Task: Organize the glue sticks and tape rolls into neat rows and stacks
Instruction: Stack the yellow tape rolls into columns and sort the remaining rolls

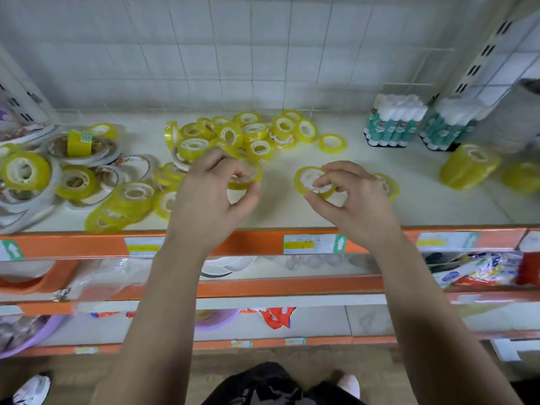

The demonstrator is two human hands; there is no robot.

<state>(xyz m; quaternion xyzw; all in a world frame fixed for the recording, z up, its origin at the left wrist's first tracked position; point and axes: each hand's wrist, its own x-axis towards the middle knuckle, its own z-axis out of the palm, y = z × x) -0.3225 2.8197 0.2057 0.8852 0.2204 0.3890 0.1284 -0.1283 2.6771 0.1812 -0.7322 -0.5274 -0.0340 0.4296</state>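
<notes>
Left grip (210,194) pinches a yellow tape roll (248,181) and right grip (350,197) pinches a second tape roll (308,178) over a shelf (292,213) strewn with loose rolls (242,133).

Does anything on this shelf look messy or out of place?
Yes. The yellow tape rolls lie in a loose heap at the back, some flat, some on edge. A second pile at the left mixes yellow and white rolls. The glue sticks at the right stand neatly.
</notes>
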